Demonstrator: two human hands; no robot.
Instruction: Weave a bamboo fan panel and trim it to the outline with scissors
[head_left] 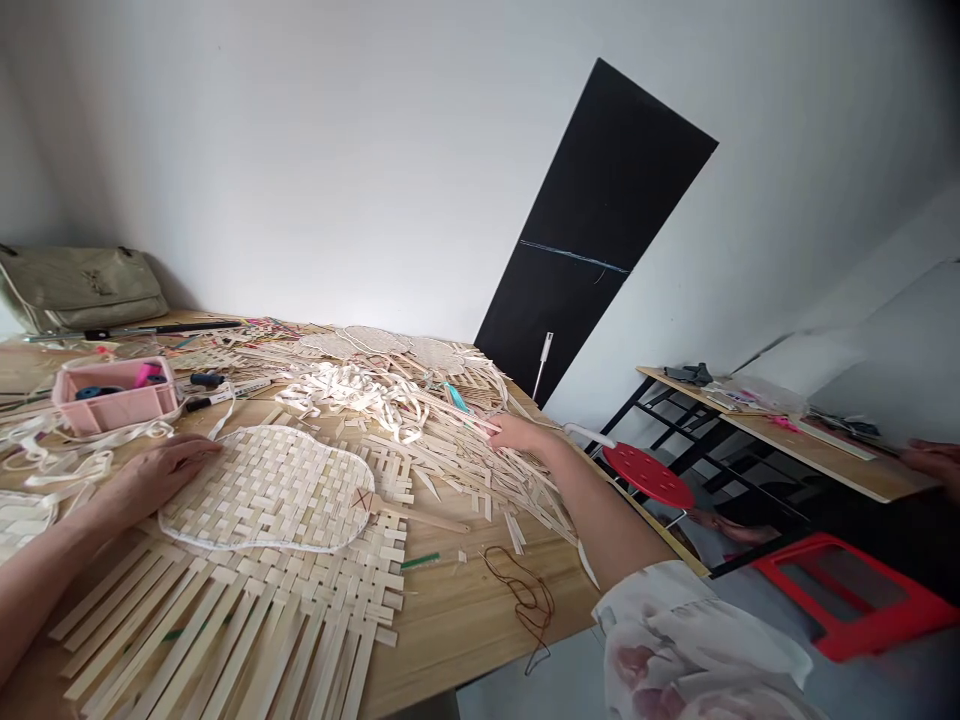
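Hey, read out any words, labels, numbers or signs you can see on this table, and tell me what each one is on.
No word or number can be read here.
"X": a red hand-drawn cross at the handle end of the woven fan.
Metal emblem on the olive bag: too blurred to read.
White pen: any print is too small to read.

The right hand [519, 432] hides its fingertips in the pile of strips [420, 425]. The bag [75, 287] runs off the left edge. Another person's hand [934, 460] is cut off at the right edge.
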